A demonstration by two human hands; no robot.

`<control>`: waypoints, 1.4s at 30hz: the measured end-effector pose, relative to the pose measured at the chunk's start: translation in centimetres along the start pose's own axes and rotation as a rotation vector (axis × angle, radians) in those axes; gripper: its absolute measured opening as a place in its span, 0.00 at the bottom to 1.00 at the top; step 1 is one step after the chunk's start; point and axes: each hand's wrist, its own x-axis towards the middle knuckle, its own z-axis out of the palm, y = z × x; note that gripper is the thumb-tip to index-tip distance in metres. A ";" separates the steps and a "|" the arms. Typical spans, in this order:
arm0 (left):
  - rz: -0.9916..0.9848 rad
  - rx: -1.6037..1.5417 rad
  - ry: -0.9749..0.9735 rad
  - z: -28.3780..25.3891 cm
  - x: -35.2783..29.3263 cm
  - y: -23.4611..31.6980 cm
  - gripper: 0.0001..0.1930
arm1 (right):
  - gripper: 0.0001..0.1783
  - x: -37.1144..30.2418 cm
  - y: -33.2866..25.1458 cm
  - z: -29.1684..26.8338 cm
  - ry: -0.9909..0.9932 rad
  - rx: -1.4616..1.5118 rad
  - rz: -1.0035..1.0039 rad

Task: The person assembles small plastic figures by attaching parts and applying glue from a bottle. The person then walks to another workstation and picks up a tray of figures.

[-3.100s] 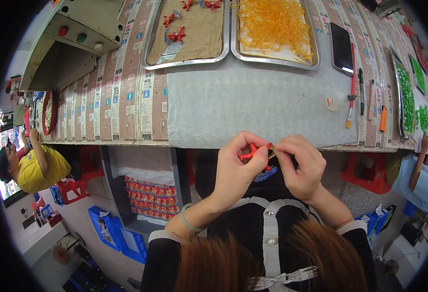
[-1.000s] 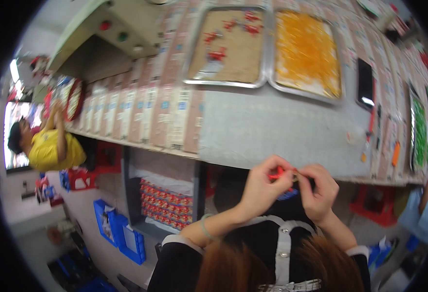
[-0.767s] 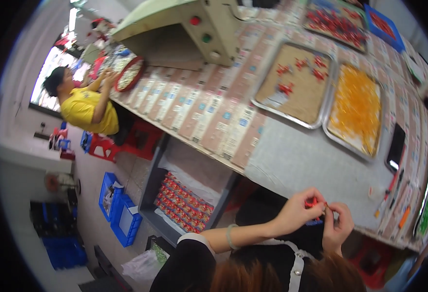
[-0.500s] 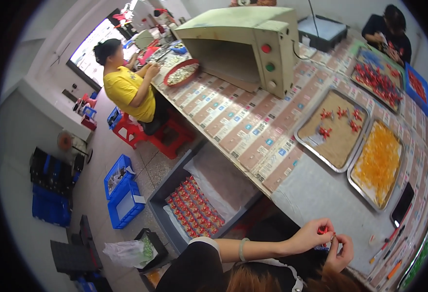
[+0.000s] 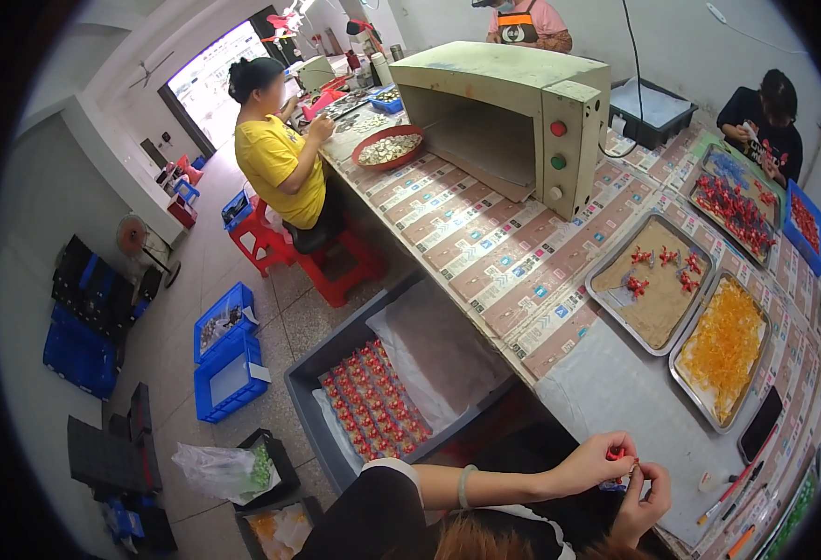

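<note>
Both hands meet at the lower right, above the near edge of the table. My left hand (image 5: pixel 589 467) is closed, its fingers curled around a small red piece (image 5: pixel 617 454) that shows only in part. Against it, my right hand (image 5: pixel 645 504) pinches at the same spot; fingers hide the exact shape of what lies between them. A steel tray (image 5: pixel 606 303) lined with brown sheet holds several red pieces with spread arms (image 5: pixel 638 286). Beside it stands a second steel tray (image 5: pixel 679 373) of yellow-orange translucent bits (image 5: pixel 726 347).
A phone (image 5: pixel 760 426) and pens (image 5: pixel 740 541) lie right of my hands. A pale green box machine (image 5: pixel 485 70) stands mid-table. Below the table's left edge, a grey bin (image 5: pixel 312 443) holds rows of red pieces. One person in yellow (image 5: pixel 275 168) sits left; two others sit beyond.
The view has shifted, so the room appears lower and farther right. My hands stay together on the small red piece, with slight finger movement.
</note>
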 end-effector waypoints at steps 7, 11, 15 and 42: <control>0.023 -0.002 0.015 0.2 -2.4 0.3 0.05 | 0.02 -1.4 -0.9 -0.8 -0.032 -0.044 -0.103; 0.059 0.107 0.093 -0.2 -3.7 0.3 0.05 | 0.03 -1.5 -2.2 -0.7 -0.049 -0.028 -0.188; 0.055 0.130 0.126 -0.7 -4.1 -0.3 0.05 | 0.04 -1.9 -1.9 -0.7 -0.063 -0.013 -0.210; 0.416 0.165 -0.058 -1.0 -5.7 -0.3 0.06 | 0.21 -5.3 -1.3 -1.3 -0.131 0.558 0.086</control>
